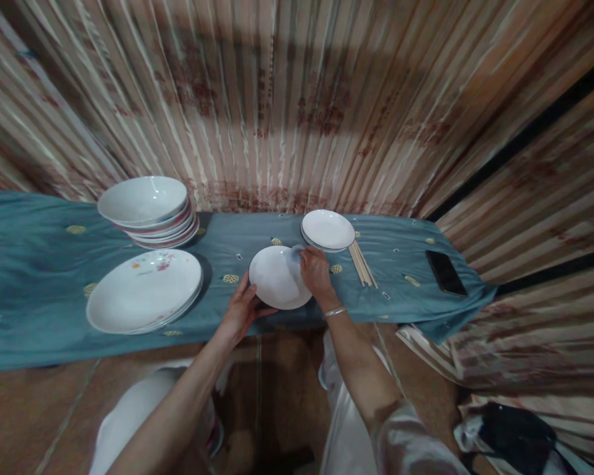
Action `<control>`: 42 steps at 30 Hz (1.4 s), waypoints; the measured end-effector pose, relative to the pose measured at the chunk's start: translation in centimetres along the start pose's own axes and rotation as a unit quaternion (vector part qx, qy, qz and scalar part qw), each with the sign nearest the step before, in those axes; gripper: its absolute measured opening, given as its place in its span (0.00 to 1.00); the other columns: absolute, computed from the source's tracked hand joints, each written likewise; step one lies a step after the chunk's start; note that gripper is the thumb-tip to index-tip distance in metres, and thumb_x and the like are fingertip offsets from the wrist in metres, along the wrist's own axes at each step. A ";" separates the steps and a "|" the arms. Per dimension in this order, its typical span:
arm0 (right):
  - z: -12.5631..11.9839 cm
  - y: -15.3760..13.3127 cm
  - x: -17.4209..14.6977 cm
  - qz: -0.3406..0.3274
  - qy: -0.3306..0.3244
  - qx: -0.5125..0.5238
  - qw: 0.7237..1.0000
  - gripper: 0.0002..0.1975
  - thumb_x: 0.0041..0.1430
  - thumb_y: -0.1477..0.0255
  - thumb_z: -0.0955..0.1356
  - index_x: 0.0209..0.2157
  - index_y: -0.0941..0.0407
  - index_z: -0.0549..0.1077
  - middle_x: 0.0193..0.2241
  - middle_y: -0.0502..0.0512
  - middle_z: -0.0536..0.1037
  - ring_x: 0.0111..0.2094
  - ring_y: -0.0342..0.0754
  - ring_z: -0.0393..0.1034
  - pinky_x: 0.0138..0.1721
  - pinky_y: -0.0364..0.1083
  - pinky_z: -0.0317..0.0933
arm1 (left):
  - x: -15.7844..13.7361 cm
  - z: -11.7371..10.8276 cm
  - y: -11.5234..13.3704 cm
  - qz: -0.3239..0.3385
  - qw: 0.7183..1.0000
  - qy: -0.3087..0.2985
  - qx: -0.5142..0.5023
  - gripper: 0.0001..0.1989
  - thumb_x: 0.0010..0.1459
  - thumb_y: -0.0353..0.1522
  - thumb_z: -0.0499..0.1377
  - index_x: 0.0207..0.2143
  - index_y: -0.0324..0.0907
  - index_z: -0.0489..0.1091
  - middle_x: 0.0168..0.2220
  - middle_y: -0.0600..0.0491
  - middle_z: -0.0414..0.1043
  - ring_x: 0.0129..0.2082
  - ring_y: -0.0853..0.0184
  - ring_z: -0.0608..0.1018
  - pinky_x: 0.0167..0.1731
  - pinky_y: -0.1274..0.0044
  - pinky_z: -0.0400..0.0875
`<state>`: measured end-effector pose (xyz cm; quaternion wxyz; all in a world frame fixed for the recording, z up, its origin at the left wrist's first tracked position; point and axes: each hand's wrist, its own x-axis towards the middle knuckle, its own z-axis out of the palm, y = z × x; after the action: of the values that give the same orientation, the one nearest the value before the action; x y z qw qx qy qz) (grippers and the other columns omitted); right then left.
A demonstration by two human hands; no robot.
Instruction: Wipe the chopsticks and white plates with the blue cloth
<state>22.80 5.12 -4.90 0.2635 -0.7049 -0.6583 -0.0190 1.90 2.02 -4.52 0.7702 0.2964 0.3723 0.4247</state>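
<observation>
A white plate with a thin dark rim (280, 280) is tilted slightly above the blue cloth, near the table's front edge. My left hand (241, 307) grips its left side, thumb over the rim and fingers underneath. In my right hand (315, 269) is a bunched pale cloth (294, 256), pressed against the plate's upper right inner surface. The right fingers are closed around this cloth, and a silver bangle shows on the wrist. Just beyond the right hand stands a small stack of similar plates (328, 229).
Several wooden chopsticks (362, 265) lie right of the small stack. A black phone (445, 272) rests near the right end. To the left are stacked bowls (143, 201) and large floral plates (143, 293). A pleated curtain (297, 119) hangs behind the blue-covered table (400, 290).
</observation>
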 end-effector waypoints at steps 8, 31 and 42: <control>1.1 -2.7 -0.7 -0.064 -0.041 -0.057 0.995 0.16 0.62 0.81 0.57 0.48 0.66 0.69 0.51 0.73 0.69 0.53 0.57 0.62 0.56 0.58 0.55 | -0.1 0.1 0.0 -0.005 1.000 0.005 -0.006 0.34 0.53 0.33 0.63 0.60 0.58 0.57 0.59 0.51 0.62 0.44 0.60 0.76 0.36 0.60 0.78; 1.1 -4.0 -2.2 -0.153 -0.195 0.306 0.919 0.12 0.52 0.79 0.67 0.38 0.54 0.78 0.46 0.56 0.78 0.50 0.49 0.71 0.53 0.48 0.62 | 0.2 -0.2 -0.1 -0.019 0.999 0.014 -0.033 0.28 0.57 0.30 0.58 0.59 0.55 0.59 0.50 0.51 0.70 0.35 0.67 0.77 0.34 0.64 0.79; -2.2 -1.4 -3.9 -0.082 -0.264 0.302 0.912 0.11 0.48 0.81 0.69 0.33 0.55 0.79 0.40 0.52 0.80 0.41 0.47 0.74 0.45 0.46 0.66 | 0.2 0.0 0.1 -0.019 0.999 0.015 -0.023 0.32 0.54 0.32 0.61 0.60 0.54 0.58 0.51 0.49 0.70 0.38 0.61 0.78 0.33 0.64 0.79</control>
<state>21.71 0.66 -4.00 0.2783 -0.5144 -0.7336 0.3461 1.91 2.21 -4.56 0.7791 0.2653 0.3797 0.4225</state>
